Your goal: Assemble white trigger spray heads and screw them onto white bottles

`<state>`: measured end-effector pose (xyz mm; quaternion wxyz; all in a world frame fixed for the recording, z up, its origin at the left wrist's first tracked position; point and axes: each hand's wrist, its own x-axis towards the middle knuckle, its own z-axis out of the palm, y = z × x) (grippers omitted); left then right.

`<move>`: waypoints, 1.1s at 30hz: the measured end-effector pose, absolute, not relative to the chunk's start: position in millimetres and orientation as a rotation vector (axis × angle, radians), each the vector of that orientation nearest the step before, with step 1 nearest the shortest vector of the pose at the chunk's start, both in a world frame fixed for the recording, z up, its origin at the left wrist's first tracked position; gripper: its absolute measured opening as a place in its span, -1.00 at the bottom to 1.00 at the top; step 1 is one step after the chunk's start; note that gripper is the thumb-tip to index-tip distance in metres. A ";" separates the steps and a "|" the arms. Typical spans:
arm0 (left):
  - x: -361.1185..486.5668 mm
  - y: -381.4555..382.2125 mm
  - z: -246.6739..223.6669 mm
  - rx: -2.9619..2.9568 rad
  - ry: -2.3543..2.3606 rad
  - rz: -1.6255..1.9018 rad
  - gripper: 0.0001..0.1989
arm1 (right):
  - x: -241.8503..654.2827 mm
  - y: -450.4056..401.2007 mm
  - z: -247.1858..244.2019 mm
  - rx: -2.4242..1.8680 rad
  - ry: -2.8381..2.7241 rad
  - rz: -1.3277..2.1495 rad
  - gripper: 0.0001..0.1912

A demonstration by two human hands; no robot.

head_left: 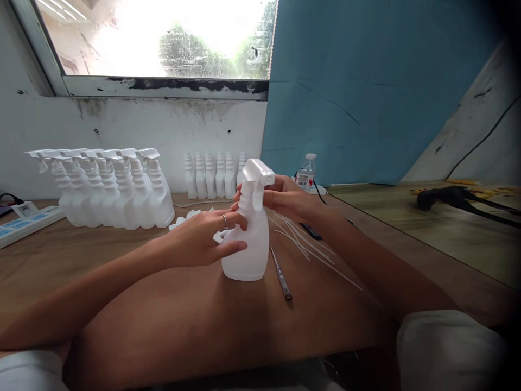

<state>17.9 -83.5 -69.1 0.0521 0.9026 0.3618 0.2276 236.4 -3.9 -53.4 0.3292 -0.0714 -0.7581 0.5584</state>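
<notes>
A white plastic spray bottle (249,255) with a trigger head stands upright in front of me, slightly above or on the brown table (175,315). Around its body curls my left hand (215,233), thumb in front and a ring on one finger. My right hand (285,195) is closed at the bottle's neck, just below the trigger head (258,172); the bottle hides some of its fingertips. Right of the bottle's base lies a slim screwdriver-like tool (281,277). Several thin white tubes (309,244) are scattered beyond it.
Several spray bottles with heads (126,201) stand in a row at left. Headless bottles (209,176) line the wall. White trigger parts (183,219) lie behind my left hand. A clear water bottle (306,172) stands at the back right, a power strip (32,222) at far left.
</notes>
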 end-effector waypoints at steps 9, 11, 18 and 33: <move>9.2 -87.5 -40.3 2.566 1.014 1.481 -0.73 | 215.5 -7.4 -70.8 -0.214 -1.720 1.504 -0.63; 13.6 -88.6 -33.8 2.536 0.970 1.535 -0.61 | 208.9 -10.5 -76.1 -0.180 -1.693 1.518 -0.61; 23.6 -80.5 -11.3 2.652 1.130 1.465 -0.73 | 191.2 -27.4 -83.1 -0.027 -1.586 1.583 -0.68; 22.9 -63.3 -4.0 2.525 0.979 1.451 -0.78 | 191.4 -25.9 -85.5 0.070 -1.589 1.614 -0.68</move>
